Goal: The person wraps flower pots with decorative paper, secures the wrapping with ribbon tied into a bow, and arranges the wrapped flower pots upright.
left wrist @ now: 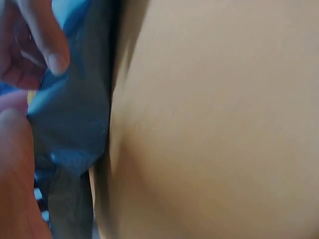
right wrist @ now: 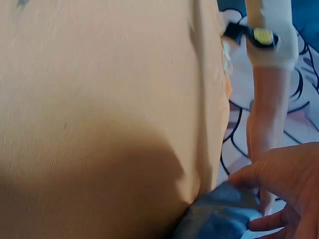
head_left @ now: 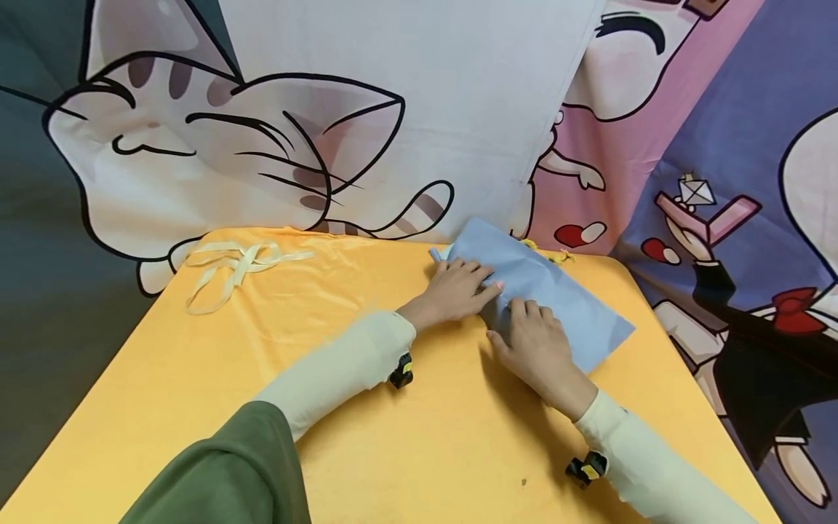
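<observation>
- The blue sheet (head_left: 563, 295) lies at the far right of the surface (head_left: 419, 451), slanting toward the near right.
- The left hand (head_left: 455, 291) rests on its left edge, fingers extended, thumb apart.
- The right hand (head_left: 540, 349) touches its near edge, fingers bent, thumb apart from them.
- Pale ribbon (head_left: 242, 268) lies loosely looped at the far left.

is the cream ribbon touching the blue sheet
No, in the head view yellow cloth separates the cream ribbon from the blue sheet.
</observation>
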The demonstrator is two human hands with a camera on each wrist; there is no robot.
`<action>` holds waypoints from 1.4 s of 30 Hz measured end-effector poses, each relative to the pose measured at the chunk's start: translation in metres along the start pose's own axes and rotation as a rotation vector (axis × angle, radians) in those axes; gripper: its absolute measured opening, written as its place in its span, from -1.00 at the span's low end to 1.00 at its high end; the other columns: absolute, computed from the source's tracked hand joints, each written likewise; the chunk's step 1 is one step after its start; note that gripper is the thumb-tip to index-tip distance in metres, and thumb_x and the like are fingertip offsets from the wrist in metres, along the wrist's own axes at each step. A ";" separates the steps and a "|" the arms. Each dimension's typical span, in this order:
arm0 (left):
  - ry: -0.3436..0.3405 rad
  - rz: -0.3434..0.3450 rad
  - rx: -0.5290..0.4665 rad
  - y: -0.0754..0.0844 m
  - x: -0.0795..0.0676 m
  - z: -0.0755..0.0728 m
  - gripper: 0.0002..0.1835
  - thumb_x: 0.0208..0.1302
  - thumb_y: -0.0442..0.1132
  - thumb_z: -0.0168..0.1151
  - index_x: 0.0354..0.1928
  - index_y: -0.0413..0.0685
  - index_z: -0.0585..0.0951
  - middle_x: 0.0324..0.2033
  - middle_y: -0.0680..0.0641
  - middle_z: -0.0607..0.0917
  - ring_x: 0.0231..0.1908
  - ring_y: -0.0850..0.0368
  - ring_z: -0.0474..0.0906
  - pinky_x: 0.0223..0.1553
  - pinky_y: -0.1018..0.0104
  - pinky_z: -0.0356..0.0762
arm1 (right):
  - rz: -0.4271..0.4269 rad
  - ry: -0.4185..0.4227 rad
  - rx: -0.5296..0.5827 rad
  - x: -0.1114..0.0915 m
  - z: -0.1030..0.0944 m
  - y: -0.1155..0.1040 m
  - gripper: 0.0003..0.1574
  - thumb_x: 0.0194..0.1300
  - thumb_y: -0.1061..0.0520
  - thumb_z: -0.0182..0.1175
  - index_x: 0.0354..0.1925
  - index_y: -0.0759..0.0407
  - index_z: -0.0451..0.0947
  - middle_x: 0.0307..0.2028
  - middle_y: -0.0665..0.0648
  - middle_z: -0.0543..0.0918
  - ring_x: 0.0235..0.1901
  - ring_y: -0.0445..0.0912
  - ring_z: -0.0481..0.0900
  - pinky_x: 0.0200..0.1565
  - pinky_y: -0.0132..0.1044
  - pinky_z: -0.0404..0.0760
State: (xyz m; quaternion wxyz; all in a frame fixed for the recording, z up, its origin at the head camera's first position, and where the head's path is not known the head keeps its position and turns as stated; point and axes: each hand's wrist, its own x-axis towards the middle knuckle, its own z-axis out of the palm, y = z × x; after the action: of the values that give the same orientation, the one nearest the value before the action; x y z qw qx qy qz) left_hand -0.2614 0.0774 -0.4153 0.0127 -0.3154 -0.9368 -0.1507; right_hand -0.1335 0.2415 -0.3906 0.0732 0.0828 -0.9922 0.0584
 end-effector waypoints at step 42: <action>-0.161 0.008 0.125 0.013 0.026 -0.005 0.32 0.34 0.62 0.33 0.86 0.08 -0.02 0.88 -0.09 -0.14 0.84 -0.17 -0.10 0.81 -0.20 0.00 | -0.156 -0.297 0.274 0.101 0.019 0.094 0.89 0.01 -0.28 0.80 0.84 0.23 -0.23 0.83 0.43 -0.17 0.82 0.43 -0.22 0.75 0.49 -0.06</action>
State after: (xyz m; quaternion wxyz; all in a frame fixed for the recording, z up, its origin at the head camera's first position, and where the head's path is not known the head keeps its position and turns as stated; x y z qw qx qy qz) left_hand -0.2751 0.1015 -0.4042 -0.0425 -0.3290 -0.9411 -0.0659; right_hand -0.2512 0.3157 -0.4033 -0.0813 0.1760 -0.9654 0.1742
